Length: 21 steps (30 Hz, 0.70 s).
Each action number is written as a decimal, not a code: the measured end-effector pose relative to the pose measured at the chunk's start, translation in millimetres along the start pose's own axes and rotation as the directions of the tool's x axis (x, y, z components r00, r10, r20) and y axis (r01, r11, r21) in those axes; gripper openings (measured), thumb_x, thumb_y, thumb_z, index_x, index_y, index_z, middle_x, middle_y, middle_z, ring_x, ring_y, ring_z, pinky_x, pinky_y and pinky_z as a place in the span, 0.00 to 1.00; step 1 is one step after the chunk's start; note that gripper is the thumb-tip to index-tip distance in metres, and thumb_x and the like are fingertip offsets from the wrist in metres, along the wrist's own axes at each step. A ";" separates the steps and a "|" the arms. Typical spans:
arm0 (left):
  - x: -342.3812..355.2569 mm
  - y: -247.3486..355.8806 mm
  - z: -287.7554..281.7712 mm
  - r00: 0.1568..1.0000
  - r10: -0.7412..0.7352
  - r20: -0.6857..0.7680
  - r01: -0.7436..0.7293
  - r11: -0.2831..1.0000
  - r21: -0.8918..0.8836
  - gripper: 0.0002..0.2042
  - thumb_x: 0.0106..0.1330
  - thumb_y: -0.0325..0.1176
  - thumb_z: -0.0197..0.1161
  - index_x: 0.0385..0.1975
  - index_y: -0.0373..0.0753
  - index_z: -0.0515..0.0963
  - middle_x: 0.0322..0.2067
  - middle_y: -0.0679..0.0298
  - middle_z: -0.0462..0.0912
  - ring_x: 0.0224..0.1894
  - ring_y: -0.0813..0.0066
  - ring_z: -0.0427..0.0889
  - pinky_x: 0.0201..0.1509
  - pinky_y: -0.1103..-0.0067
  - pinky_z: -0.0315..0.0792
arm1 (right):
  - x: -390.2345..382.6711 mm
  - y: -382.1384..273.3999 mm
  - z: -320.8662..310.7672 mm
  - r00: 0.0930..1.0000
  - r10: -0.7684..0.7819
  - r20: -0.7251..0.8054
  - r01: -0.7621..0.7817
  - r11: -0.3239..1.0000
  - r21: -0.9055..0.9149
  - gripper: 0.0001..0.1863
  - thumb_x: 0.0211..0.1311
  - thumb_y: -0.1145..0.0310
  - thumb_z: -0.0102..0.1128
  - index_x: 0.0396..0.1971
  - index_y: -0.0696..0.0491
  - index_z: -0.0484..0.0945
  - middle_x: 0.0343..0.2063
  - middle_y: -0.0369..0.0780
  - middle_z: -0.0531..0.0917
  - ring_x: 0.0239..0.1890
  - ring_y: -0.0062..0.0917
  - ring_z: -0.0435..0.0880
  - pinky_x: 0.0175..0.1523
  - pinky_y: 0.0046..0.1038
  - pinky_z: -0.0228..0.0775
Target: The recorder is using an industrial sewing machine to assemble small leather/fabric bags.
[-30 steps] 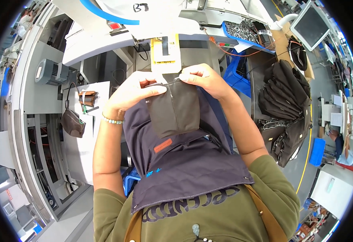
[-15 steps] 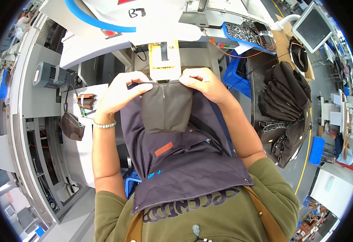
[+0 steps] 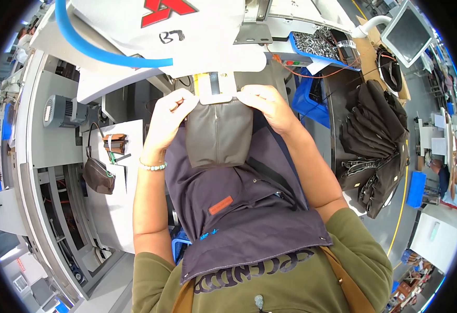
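Note:
A dark grey-brown pouch (image 3: 219,136) with a seam down its middle hangs between my two hands. My left hand (image 3: 172,117) pinches its upper left corner, and my right hand (image 3: 268,107) pinches the upper right corner. The middle of the pouch's top edge meets a white and yellow plate (image 3: 224,97) under the machine arm; the plate overlaps that edge. I cannot tell whether the plate is clamped on the pouch. Below lies my dark purple apron (image 3: 249,229) with a small red-brown patch (image 3: 221,205).
Overhead reaches a white machine arm (image 3: 202,57) with a blue hose (image 3: 100,56). A blue tray of metal fittings (image 3: 317,44) and a pile of dark bag pieces (image 3: 372,122) stand right. On the left are a small dark pouch (image 3: 99,175) and a grey motor (image 3: 58,110).
The pouch's top edge has moved forward, from just short of the plate to under its near end. Both hands still hold the corners. The whole view has shifted slightly.

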<state>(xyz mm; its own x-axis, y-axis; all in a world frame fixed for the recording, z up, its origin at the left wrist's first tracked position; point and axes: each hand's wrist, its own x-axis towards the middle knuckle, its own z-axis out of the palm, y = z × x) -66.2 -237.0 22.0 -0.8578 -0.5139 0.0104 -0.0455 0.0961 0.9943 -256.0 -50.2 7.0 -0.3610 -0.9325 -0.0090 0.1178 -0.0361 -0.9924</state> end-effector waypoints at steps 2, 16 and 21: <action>11.7 -7.4 -3.1 1.000 -0.001 -0.023 0.000 1.000 -0.021 0.06 0.70 0.31 0.66 0.32 0.36 0.81 0.24 0.78 0.74 0.27 0.90 0.66 0.31 0.87 0.60 | 13.4 4.7 -5.8 1.000 -0.014 0.003 0.014 1.000 0.021 0.09 0.71 0.68 0.59 0.36 0.60 0.81 0.33 0.30 0.78 0.39 0.14 0.73 0.47 0.20 0.64; 41.9 -74.7 -14.7 0.971 0.090 -0.222 -0.131 0.975 -0.180 0.18 0.71 0.28 0.62 0.58 0.31 0.73 0.53 0.60 0.80 0.53 0.73 0.79 0.60 0.74 0.74 | 52.7 15.5 -15.9 0.997 -0.069 -0.036 0.073 0.987 0.142 0.14 0.68 0.66 0.65 0.23 0.55 0.78 0.23 0.26 0.70 0.30 0.10 0.64 0.37 0.18 0.57; 43.5 -75.2 -5.5 0.966 0.093 -0.243 -0.156 0.955 -0.254 0.19 0.73 0.29 0.61 0.61 0.31 0.71 0.54 0.60 0.80 0.55 0.71 0.80 0.62 0.72 0.74 | 55.8 17.0 -26.5 0.997 -0.073 -0.022 0.075 0.991 0.108 0.11 0.69 0.68 0.61 0.27 0.58 0.80 0.25 0.28 0.76 0.32 0.11 0.70 0.40 0.19 0.61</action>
<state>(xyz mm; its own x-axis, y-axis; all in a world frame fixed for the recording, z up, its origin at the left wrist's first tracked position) -97.3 -271.3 -51.7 -0.7080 -0.6944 0.1283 0.2201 -0.0444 0.9745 -298.7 -93.4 -13.7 -0.3892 -0.9192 0.0604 0.1898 -0.1441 -0.9712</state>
